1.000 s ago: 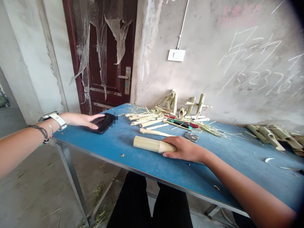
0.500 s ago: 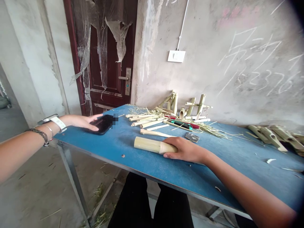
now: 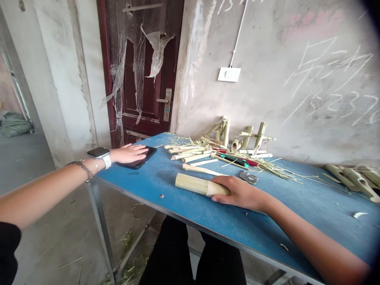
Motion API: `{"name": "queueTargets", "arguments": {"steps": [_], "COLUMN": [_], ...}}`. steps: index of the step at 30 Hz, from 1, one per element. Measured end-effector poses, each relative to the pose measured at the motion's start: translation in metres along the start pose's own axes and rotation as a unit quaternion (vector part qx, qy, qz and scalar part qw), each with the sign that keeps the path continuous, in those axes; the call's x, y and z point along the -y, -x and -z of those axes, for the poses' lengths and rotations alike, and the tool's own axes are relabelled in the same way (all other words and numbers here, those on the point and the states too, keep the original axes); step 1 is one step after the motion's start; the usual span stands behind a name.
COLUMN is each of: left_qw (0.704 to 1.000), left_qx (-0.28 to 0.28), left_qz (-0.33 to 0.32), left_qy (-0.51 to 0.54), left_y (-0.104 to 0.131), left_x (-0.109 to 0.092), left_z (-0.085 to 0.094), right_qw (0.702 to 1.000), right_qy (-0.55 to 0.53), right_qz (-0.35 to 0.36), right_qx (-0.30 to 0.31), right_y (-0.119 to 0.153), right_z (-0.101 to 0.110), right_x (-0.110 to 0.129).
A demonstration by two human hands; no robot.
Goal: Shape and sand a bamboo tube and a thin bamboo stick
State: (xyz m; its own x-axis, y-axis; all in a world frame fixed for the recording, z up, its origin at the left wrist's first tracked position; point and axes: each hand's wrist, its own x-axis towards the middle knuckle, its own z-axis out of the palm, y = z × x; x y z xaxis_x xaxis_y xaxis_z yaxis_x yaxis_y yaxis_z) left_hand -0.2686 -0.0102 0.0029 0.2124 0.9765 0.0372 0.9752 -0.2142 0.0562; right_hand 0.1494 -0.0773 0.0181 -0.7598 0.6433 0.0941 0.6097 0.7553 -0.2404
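My left hand (image 3: 130, 153) lies flat with fingers stretched over a black phone (image 3: 151, 152) at the table's left end, covering much of it. A pale bamboo tube (image 3: 192, 184) rests on its side near the front edge. Around its right end are the fingers of my right hand (image 3: 242, 192); that end is hidden under the palm. Just behind this hand is a small dark flat block (image 3: 248, 177).
Cut bamboo sticks (image 3: 190, 152) and shavings (image 3: 273, 168) lie along the back of the blue table (image 3: 154, 182), with green-and-black tools (image 3: 237, 160) among them. Upright bamboo pieces (image 3: 259, 136) stand by the wall. More bamboo pieces (image 3: 353, 178) lie at right.
My left hand has gone from the phone's left edge to lying flat on top of it. My right hand stays on the bamboo tube. The camera view has shifted left.
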Motion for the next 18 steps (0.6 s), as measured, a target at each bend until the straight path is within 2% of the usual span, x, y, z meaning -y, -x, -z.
{"name": "queueTargets", "arguments": {"steps": [5, 10, 14, 18], "left_qw": [0.998, 0.995, 0.997, 0.998], "left_qx": [-0.014, 0.013, 0.019, -0.02], "left_qz": [0.042, 0.078, 0.049, 0.024], "left_qy": [0.042, 0.057, 0.061, 0.051], "left_y": [-0.022, -0.032, -0.028, -0.025], "left_x": [0.004, 0.0, -0.003, 0.008], "left_z": [0.0, 0.004, 0.006, 0.004], "right_qw": [1.0, 1.0, 1.0, 1.0], "right_qy": [0.007, 0.016, 0.022, 0.025], "right_qz": [0.003, 0.002, 0.002, 0.006], "right_qx": [-0.001, -0.004, -0.004, -0.005], "right_y": [0.0, 0.0, 0.001, 0.001], "right_z": [-0.001, -0.001, 0.0, 0.0], "right_x": [0.0, 0.001, 0.001, 0.001]}}
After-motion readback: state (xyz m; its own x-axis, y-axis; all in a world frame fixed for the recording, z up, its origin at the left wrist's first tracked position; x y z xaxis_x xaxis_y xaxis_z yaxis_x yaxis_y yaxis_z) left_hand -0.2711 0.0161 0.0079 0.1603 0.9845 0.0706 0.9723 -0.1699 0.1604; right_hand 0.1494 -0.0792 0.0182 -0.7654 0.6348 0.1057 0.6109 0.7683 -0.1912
